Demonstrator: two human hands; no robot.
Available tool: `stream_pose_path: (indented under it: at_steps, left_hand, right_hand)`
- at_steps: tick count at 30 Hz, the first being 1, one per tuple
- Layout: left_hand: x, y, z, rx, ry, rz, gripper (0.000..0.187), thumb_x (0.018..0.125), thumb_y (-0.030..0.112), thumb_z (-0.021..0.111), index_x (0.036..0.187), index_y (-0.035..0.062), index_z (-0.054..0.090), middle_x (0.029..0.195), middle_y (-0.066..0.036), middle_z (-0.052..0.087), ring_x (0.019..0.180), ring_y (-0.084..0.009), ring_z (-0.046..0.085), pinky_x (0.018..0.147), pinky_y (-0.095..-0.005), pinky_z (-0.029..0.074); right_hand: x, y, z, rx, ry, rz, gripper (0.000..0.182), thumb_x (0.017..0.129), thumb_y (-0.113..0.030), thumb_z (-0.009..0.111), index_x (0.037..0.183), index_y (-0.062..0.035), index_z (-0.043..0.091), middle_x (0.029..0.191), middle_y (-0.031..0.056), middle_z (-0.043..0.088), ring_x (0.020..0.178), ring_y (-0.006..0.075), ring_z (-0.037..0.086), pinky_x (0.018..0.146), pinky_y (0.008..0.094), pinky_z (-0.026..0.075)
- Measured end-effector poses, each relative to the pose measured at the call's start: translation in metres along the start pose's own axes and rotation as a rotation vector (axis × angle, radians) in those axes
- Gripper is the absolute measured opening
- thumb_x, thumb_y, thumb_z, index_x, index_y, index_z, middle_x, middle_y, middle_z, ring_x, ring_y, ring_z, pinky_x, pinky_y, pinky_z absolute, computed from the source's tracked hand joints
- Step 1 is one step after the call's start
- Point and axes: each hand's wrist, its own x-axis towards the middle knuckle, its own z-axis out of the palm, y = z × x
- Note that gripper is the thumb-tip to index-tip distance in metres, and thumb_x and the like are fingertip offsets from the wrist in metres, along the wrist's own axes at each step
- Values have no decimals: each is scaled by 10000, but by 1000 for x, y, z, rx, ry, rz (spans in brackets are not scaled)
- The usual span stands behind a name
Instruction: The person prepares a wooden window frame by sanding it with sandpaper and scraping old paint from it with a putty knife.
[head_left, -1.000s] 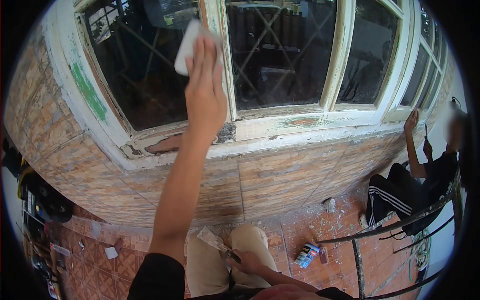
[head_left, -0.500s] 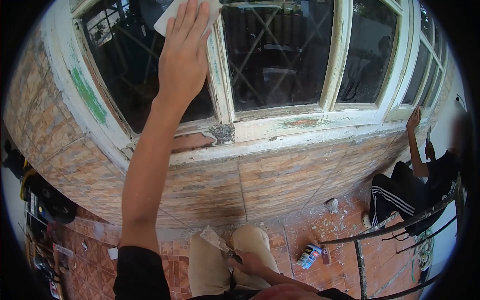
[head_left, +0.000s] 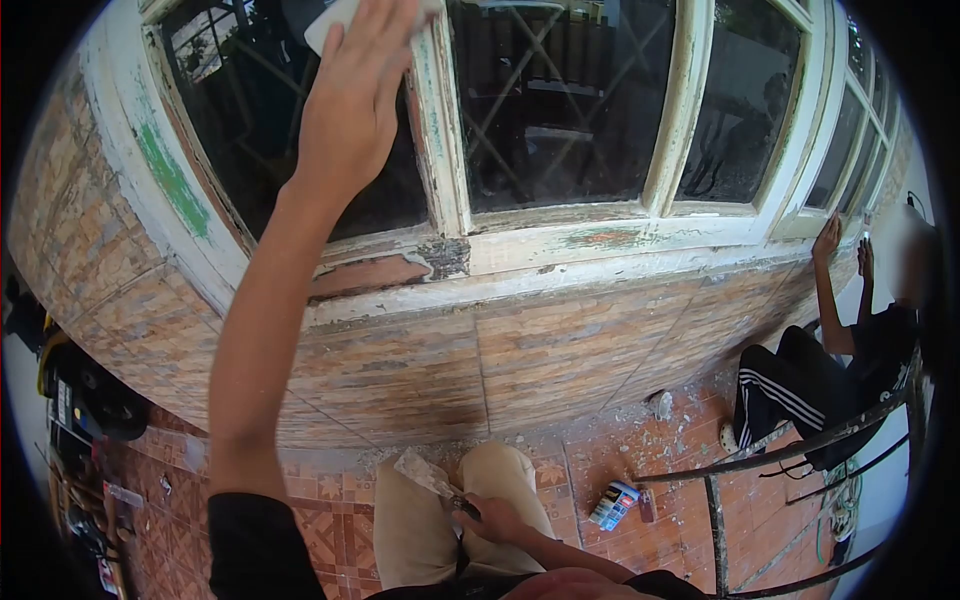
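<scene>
My left hand (head_left: pixel 352 115) is raised at the upper left and slightly blurred. Its fingers press a pale sheet of sandpaper (head_left: pixel 319 30) against a window upright (head_left: pixel 432 120) with worn white paint. Part of the sheet lies hidden under the fingers and past the top edge. Low over my lap, my right hand (head_left: pixel 495 522) is closed around the dark handle of a scraper (head_left: pixel 421 470). Its broad, paint-smeared blade points up and left, above my thigh. Below the panes, the bottom rail (head_left: pixel 500 255) shows bare reddish wood, dark patches and traces of green paint.
At the right, a co-worker (head_left: pixel 880 340) sits with both hands raised near the frame. A blue can (head_left: pixel 614 505) lies on the tiled floor (head_left: pixel 660 560) among paint chips. A curved metal rail (head_left: pixel 790 450) crosses the lower right. A dark wheel (head_left: pixel 105 400) stands at left.
My left hand and forearm have shifted slightly left and up with the sheet. My right hand stays over my lap with the scraper. The co-worker's lower hand has risen toward the frame.
</scene>
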Motion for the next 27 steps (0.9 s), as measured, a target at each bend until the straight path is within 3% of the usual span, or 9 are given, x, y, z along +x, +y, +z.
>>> stream_pose_path:
  at_steps: [1,3,5,8,10,15,22,24,27]
  left_hand:
    - [-3,11,4,3,-2,-4,439,988,23,414,1427,14,441,1473,-192,428,1413,-353,329,1164,-464,257]
    - [-27,51,15,-175,46,-440,465,985,36,445,1448,12,413,1493,-182,411,1412,-336,347,1159,-489,249]
    - [-81,94,30,-291,114,-490,470,987,31,445,1455,15,407,1495,-198,400,1414,-349,339,1155,-510,242]
    - [-130,115,27,-280,-17,-545,494,955,17,490,1444,10,427,1496,-212,392,1410,-354,347,1156,-513,242]
    - [-136,117,22,-199,-120,-452,521,913,-3,527,1429,9,452,1494,-195,406,1408,-347,356,1151,-515,254]
    - [-103,88,18,-119,-81,-330,559,860,-25,565,1410,5,472,1479,-167,436,1396,-346,372,1142,-520,273]
    - [-136,76,-6,-121,-351,-158,675,750,-20,668,1399,6,483,1448,-163,478,1380,-308,411,1153,-499,277]
    - [-132,68,-12,-66,-421,-80,747,683,34,728,1397,69,512,1447,-77,500,1381,-239,414,1169,-477,269]
    - [-128,65,-16,-43,-442,-35,766,658,42,742,1391,75,519,1442,-73,505,1377,-234,419,1166,-491,270]
  right_hand:
    - [2,2,2,-2,-5,0,482,916,-502,577,1104,-59,585,765,206,656,722,419,647,664,500,495]
    - [1,8,9,-29,51,23,483,914,-502,580,1100,-56,589,767,212,658,728,422,648,671,503,498]
    - [-1,4,8,-20,51,15,481,914,-499,582,1099,-55,590,767,214,657,729,422,648,671,505,498]
    - [1,4,5,-28,44,21,478,914,-494,585,1099,-53,592,767,218,656,731,422,647,669,507,496]
    - [-3,7,4,-40,2,35,477,914,-491,587,1099,-52,593,767,220,655,732,422,647,668,507,496]
    - [1,-5,1,-32,44,7,445,917,-478,588,1063,-57,591,743,210,648,711,418,645,644,508,488]
    - [1,-1,5,-16,75,6,444,922,-485,573,1062,-64,594,739,202,652,703,415,646,642,508,488]
    - [2,-7,2,-58,23,21,448,922,-489,568,1061,-63,594,743,199,656,702,415,647,645,512,490]
    - [3,-4,4,-97,37,-8,457,919,-494,568,1059,-59,594,747,202,658,709,416,648,651,511,492]
